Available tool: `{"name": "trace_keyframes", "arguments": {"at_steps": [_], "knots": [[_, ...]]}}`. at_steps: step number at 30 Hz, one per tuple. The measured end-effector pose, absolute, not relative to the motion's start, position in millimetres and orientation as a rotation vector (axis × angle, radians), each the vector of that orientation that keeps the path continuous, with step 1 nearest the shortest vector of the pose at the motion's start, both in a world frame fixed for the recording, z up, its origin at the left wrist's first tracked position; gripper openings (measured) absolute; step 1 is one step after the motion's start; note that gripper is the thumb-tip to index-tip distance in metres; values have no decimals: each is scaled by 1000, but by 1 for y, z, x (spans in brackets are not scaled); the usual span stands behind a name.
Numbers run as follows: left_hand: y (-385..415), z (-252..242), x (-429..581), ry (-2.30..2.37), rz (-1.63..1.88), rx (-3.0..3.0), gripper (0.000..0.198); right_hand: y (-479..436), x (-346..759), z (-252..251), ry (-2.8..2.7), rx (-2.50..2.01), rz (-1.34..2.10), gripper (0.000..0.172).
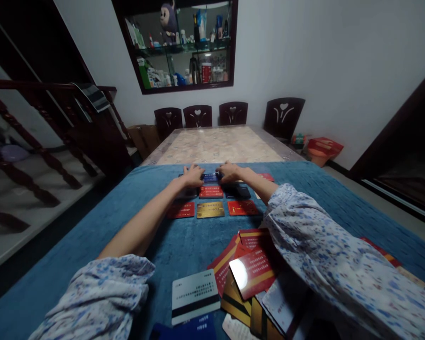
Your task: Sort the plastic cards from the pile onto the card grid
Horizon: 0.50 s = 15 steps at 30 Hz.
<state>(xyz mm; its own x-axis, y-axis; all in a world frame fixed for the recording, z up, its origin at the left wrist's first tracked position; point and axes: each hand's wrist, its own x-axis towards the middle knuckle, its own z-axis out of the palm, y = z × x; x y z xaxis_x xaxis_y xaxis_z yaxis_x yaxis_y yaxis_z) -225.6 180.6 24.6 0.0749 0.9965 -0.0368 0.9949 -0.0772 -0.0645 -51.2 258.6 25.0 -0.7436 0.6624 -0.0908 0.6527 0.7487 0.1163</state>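
Observation:
At the far end of the laid-out cards, a blue card (210, 178) lies between my two hands. My left hand (194, 176) has its fingers bent at the card's left end. Gripping the opposite end are the curled fingers of my right hand (228, 172). Just nearer to me is a red card (211, 191), with a dark blue card (237, 192) on its right. The closest row has a red card (181, 210), a gold card (210, 209) and an orange-red card (242, 208). My hands and forearms partly cover other cards in the far rows.
A loose heap of red cards (253, 271) and gold cards lies before me, partly under my right sleeve. Beside it are a silver card (195, 296) and a blue card (194, 329). A blue cloth (102, 236) covers the near table; chairs (233, 113) stand beyond.

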Motion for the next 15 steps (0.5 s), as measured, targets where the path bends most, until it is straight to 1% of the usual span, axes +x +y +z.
{"name": "trace_keyframes", "arguments": {"at_steps": [4,7,9,15], "knots": [[170,29,-227,-2031,-36,-2286,52,251,-45,32,2848,1062,111,60],[160,30,-227,-1955,-154,-2296,47,243,-39,38,2902,1070,104,59],[153,30,-227,-1913,-229,-2295,42,236,-36,42,2937,1068,96,54],[124,28,-224,-1813,-385,-2302,29,208,-29,53,3033,1052,140,31]]}}
